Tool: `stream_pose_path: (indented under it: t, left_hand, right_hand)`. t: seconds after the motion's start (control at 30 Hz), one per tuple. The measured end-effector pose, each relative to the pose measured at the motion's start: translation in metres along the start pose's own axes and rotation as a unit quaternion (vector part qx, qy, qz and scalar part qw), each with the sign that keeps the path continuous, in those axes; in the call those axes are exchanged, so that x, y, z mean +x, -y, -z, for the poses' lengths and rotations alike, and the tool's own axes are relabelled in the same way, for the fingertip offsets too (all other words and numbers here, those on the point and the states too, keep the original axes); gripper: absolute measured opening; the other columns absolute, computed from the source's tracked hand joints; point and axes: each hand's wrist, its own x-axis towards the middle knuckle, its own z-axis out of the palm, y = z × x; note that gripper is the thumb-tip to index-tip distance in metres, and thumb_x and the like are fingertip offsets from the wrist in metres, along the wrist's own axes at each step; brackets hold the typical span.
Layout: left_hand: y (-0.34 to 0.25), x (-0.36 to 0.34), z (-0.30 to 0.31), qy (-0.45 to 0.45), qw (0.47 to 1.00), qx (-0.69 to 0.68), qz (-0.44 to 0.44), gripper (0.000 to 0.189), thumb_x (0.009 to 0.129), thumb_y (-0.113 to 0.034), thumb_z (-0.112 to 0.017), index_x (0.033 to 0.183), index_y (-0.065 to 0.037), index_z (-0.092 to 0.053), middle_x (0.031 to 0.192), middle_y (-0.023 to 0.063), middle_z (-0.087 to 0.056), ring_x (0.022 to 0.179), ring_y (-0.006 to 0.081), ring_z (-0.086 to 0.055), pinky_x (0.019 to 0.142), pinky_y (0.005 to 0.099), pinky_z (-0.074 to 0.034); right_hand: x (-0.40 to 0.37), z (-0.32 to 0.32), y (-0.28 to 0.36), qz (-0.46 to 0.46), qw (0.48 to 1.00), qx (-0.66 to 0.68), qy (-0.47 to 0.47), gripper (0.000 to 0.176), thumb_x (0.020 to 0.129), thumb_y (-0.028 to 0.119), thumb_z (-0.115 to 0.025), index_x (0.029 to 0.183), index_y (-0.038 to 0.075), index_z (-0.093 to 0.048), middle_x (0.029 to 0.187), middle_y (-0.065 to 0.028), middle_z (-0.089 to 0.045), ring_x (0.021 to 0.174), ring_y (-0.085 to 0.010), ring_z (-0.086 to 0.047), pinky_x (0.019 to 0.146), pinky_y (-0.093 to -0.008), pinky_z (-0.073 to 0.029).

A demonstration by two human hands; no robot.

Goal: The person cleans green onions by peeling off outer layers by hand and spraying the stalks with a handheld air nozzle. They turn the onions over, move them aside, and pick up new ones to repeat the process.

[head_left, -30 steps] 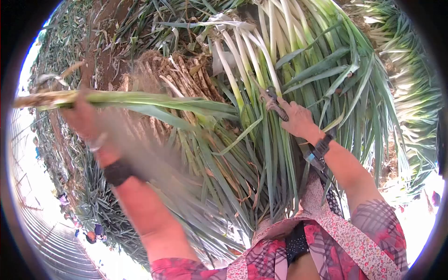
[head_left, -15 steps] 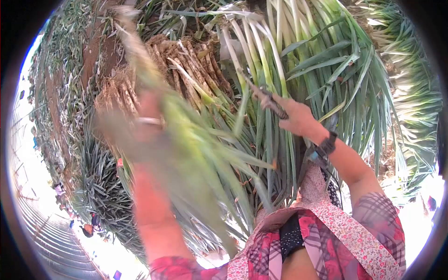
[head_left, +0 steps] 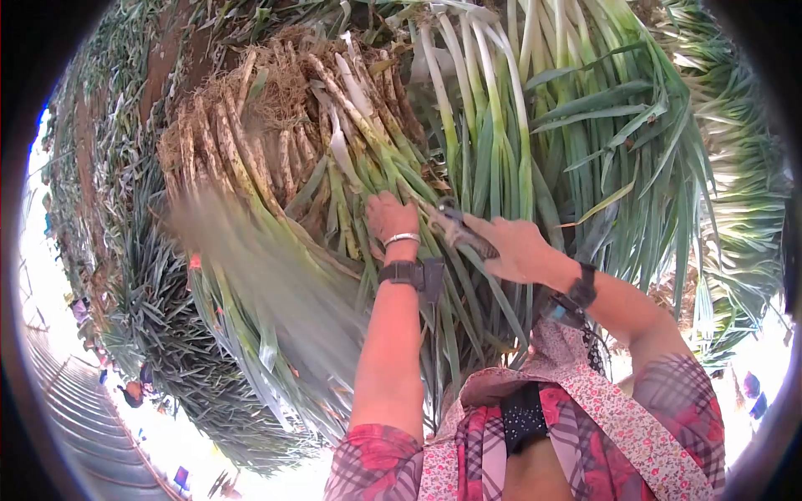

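Long green onions with soil-brown, rooty stems (head_left: pixel 234 159) lie in a heap in front of me, leaves toward my body. My left hand (head_left: pixel 393 219) reaches onto this heap, fingers curled around green onion stalks; how many is hidden. In my right hand (head_left: pixel 526 250) is a small knife (head_left: pixel 458 230), its dark handle in my palm and its tip toward my left hand. To the right lie cleaned green onions (head_left: pixel 493 92) with white stems. Left of my left forearm, a bunch of leaves (head_left: pixel 284 267) is smeared by motion.
Another long row of green onions (head_left: pixel 743 192) runs along the right edge. More onion greens (head_left: pixel 192 367) cover the ground at left. A corrugated curved surface (head_left: pixel 79 417) stands at lower left, with distant people (head_left: pixel 134 392) near it.
My left hand has let go of the blurred green onion bunch at left and moved right onto the heap. My right hand, still holding the knife, has shifted slightly down.
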Motion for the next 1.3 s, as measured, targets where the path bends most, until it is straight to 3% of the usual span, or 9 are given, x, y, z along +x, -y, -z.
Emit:
stream_pose_path:
  t: [0.07, 0.23, 0.47, 0.53, 0.63, 0.77, 0.9, 1.2, 1.3]
  left_hand:
    - [-0.009, 0.006, -0.003, 0.014, 1.0, -0.003, 0.019, 0.045, 0.071, -0.037, -0.07, 0.098, -0.003, -0.06, 0.106, 0.0171, -0.053, 0.105, 0.0357, -0.051, 0.088, 0.0435, -0.043]
    - [-0.003, 0.023, -0.01, 0.049, 0.99, -0.099, 0.087, 0.035, 0.068, -0.024, -0.066, 0.092, 0.001, -0.06, 0.095, 0.0244, -0.062, 0.092, 0.0414, -0.058, 0.079, 0.0454, -0.047]
    - [0.023, 0.008, -0.009, 0.047, 0.949, -0.305, 0.064, 0.029, 0.066, -0.012, -0.063, 0.089, 0.003, -0.056, 0.09, 0.0278, -0.062, 0.088, 0.0437, -0.059, 0.08, 0.0436, -0.046]
    - [0.033, 0.004, -0.011, 0.063, 0.938, -0.335, 0.063, 0.033, 0.066, -0.012, -0.064, 0.094, 0.003, -0.055, 0.091, 0.0263, -0.062, 0.088, 0.0421, -0.059, 0.08, 0.042, -0.045]
    - [0.042, 0.0, -0.015, 0.056, 0.92, -0.386, 0.028, 0.051, 0.066, -0.006, -0.067, 0.112, 0.001, -0.047, 0.096, 0.0142, -0.059, 0.082, 0.0231, -0.058, 0.076, 0.0342, -0.048]
    - [0.051, -0.011, -0.013, 0.124, 0.853, -0.504, 0.06, 0.054, 0.071, -0.002, -0.062, 0.12, 0.0, -0.042, 0.102, 0.0111, -0.058, 0.086, 0.0189, -0.058, 0.075, 0.0296, -0.049]
    - [0.054, -0.033, 0.0, 0.159, 0.796, -0.578, 0.088, 0.064, 0.069, -0.004, -0.063, 0.129, 0.0, -0.042, 0.11, 0.0144, -0.058, 0.096, 0.0216, -0.057, 0.089, 0.0327, -0.044]
    - [0.043, -0.075, 0.031, 0.165, 0.796, -0.573, 0.102, 0.065, 0.076, 0.003, -0.054, 0.138, -0.004, -0.037, 0.122, 0.0087, -0.053, 0.104, 0.0179, -0.053, 0.092, 0.0284, -0.042]
    - [0.05, -0.083, 0.026, 0.199, 0.733, -0.639, 0.123, 0.065, 0.076, 0.002, -0.054, 0.138, -0.004, -0.037, 0.126, 0.0079, -0.051, 0.106, 0.018, -0.053, 0.092, 0.0287, -0.042]
  right_hand:
    - [0.016, 0.001, -0.007, -0.009, 0.998, 0.02, -0.05, 0.071, 0.067, 0.021, -0.062, 0.134, 0.011, -0.042, 0.084, -0.0163, -0.056, 0.075, -0.0358, -0.058, 0.067, -0.0445, -0.046]
    - [0.021, 0.006, -0.008, -0.018, 1.0, -0.002, -0.023, 0.071, 0.067, 0.021, -0.062, 0.135, 0.012, -0.041, 0.085, -0.0166, -0.057, 0.078, -0.0359, -0.059, 0.068, -0.0448, -0.046]
    - [0.052, 0.012, 0.003, 0.001, 0.999, 0.004, -0.034, 0.071, 0.067, 0.019, -0.061, 0.135, 0.011, -0.041, 0.088, -0.017, -0.057, 0.082, -0.0356, -0.059, 0.071, -0.0435, -0.046]
    - [0.066, 0.014, 0.006, -0.002, 1.0, 0.009, -0.028, 0.07, 0.067, 0.019, -0.061, 0.134, 0.011, -0.042, 0.089, -0.017, -0.058, 0.082, -0.0356, -0.059, 0.071, -0.0434, -0.046]
    - [0.09, 0.012, 0.003, 0.002, 0.999, 0.002, -0.038, 0.07, 0.068, 0.019, -0.06, 0.135, 0.011, -0.041, 0.091, -0.0172, -0.058, 0.082, -0.0357, -0.059, 0.071, -0.0434, -0.046]
    - [0.125, 0.015, 0.003, 0.019, 0.998, -0.015, -0.063, 0.071, 0.068, 0.018, -0.06, 0.136, 0.011, -0.04, 0.092, -0.0183, -0.059, 0.084, -0.0352, -0.059, 0.072, -0.0437, -0.047]
    - [0.151, 0.021, 0.006, 0.018, 0.997, -0.031, -0.062, 0.072, 0.068, 0.018, -0.062, 0.136, 0.01, -0.039, 0.093, -0.0192, -0.059, 0.085, -0.0348, -0.06, 0.074, -0.0441, -0.047]
    - [0.19, 0.021, 0.009, 0.04, 0.993, -0.05, -0.097, 0.07, 0.068, 0.02, -0.064, 0.134, 0.011, -0.042, 0.086, -0.0191, -0.062, 0.081, -0.0361, -0.062, 0.07, -0.0444, -0.048]
    - [0.197, 0.027, 0.016, 0.017, 0.997, -0.029, -0.064, 0.071, 0.069, 0.02, -0.061, 0.136, 0.014, -0.04, 0.09, -0.0172, -0.059, 0.085, -0.036, -0.059, 0.074, -0.0441, -0.046]
